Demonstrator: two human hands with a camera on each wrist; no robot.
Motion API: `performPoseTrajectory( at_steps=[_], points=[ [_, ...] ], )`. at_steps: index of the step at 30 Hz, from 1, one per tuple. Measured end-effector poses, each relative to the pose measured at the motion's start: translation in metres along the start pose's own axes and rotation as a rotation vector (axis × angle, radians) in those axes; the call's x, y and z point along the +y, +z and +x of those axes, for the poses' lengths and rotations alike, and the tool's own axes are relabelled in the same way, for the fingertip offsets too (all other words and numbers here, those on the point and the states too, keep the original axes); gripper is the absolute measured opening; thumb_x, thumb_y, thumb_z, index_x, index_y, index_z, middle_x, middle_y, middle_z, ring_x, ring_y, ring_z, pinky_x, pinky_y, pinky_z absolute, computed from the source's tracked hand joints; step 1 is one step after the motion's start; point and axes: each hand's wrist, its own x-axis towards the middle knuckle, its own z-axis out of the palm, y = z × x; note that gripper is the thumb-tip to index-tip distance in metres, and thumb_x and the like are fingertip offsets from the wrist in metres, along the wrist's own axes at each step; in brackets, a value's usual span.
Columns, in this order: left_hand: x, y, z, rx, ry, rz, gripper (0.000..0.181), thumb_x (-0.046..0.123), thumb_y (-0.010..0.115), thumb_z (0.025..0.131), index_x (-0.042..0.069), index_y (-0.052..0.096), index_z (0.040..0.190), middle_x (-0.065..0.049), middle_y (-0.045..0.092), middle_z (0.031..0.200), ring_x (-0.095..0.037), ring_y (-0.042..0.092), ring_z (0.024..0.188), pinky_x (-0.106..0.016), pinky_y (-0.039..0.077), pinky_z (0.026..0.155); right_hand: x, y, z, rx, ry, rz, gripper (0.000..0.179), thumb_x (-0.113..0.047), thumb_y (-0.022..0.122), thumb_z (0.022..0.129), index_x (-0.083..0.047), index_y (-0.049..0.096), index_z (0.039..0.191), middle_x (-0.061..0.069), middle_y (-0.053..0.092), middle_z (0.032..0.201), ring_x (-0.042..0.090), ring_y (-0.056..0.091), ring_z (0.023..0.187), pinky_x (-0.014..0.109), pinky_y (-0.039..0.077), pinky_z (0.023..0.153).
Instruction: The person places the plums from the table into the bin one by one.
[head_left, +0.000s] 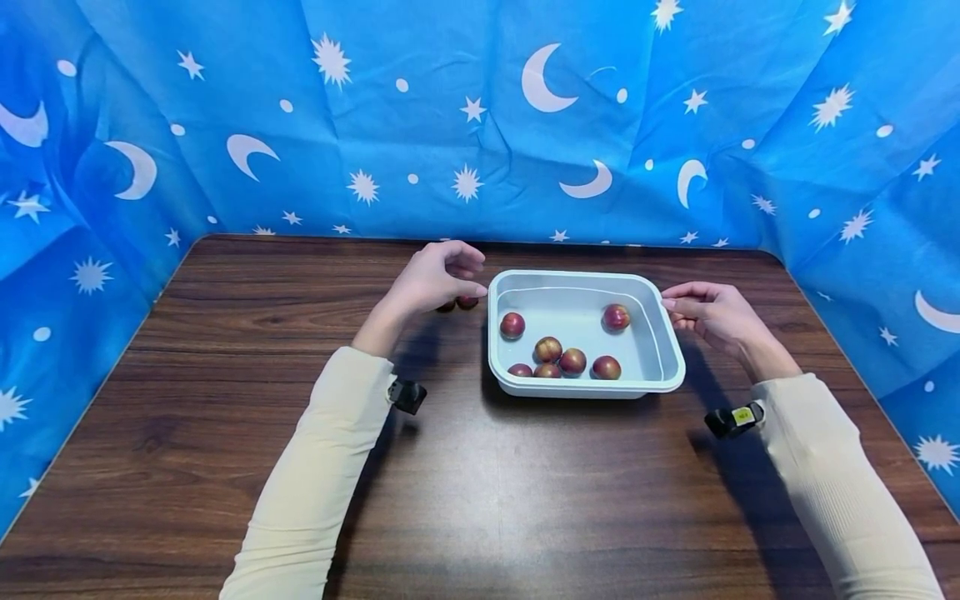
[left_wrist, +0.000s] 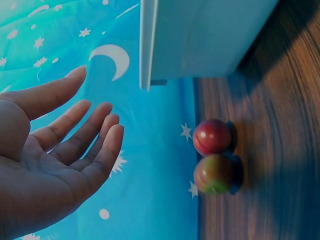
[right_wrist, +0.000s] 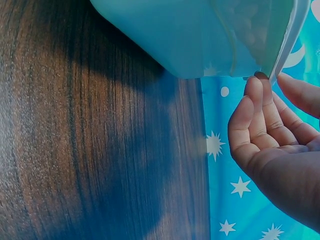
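Note:
A pale plastic tub (head_left: 585,387) with several red-and-yellow plums (head_left: 617,317) inside is near the middle of the table. My left hand (head_left: 438,275) hovers by its left rim. In the left wrist view that hand (left_wrist: 65,145) holds nothing, fingers loosely bent, a gap between them and the tub (left_wrist: 210,35). My right hand (head_left: 712,312) pinches the tub's right rim; in the right wrist view the thumb and fingers of this hand (right_wrist: 275,135) meet at the rim (right_wrist: 290,45). Two loose plums (left_wrist: 212,136) lie on the table, partly hidden behind my left hand in the head view.
The dark wood-grain table (head_left: 465,500) spreads around the tub on every side. A blue cloth (head_left: 420,125) with white moons and stars hangs behind the table and along both sides. Small black cameras (head_left: 407,396) sit on both wrists.

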Motion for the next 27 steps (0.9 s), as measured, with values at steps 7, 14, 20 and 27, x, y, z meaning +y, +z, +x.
performPoseTrajectory(
  at_steps=[7, 14, 20, 27],
  points=[
    [-0.015, -0.004, -0.004, 0.024, -0.029, -0.006, 0.038, 0.012, 0.072, 0.079, 0.004, 0.057, 0.114, -0.012, 0.058, 0.113, -0.024, 0.055, 0.103, -0.035, 0.044, 0.086, 0.001, -0.001, -0.002, 0.005, 0.015, -0.021, 0.016, -0.011, 0.063, 0.086, -0.005, 0.063, 0.101, 0.004, 0.064, 0.083, 0.017, 0.057, 0.067, 0.023, 0.051, 0.066],
    [-0.031, -0.005, -0.006, 0.058, -0.077, -0.022, 0.039, 0.008, 0.070, 0.080, 0.002, 0.057, 0.115, -0.012, 0.058, 0.113, -0.025, 0.054, 0.104, -0.037, 0.043, 0.087, 0.004, -0.001, -0.002, 0.015, -0.007, -0.046, 0.015, -0.011, 0.063, 0.086, -0.005, 0.063, 0.100, 0.004, 0.063, 0.082, 0.017, 0.056, 0.065, 0.022, 0.050, 0.061],
    [-0.044, -0.006, -0.004, 0.078, -0.085, -0.018, 0.038, 0.007, 0.071, 0.079, 0.002, 0.057, 0.114, -0.014, 0.059, 0.112, -0.024, 0.056, 0.101, -0.036, 0.044, 0.084, 0.004, -0.001, -0.001, 0.013, -0.007, -0.032, 0.014, -0.011, 0.063, 0.086, -0.006, 0.064, 0.099, 0.004, 0.063, 0.082, 0.017, 0.056, 0.065, 0.022, 0.050, 0.061],
    [-0.060, -0.005, 0.002, 0.095, -0.086, 0.028, 0.038, 0.009, 0.071, 0.079, 0.003, 0.057, 0.114, -0.013, 0.061, 0.110, -0.024, 0.056, 0.101, -0.037, 0.045, 0.084, 0.003, 0.000, -0.002, -0.006, -0.009, -0.014, 0.013, -0.010, 0.062, 0.087, -0.006, 0.064, 0.099, 0.005, 0.064, 0.081, 0.016, 0.057, 0.066, 0.022, 0.051, 0.064]
  ],
)
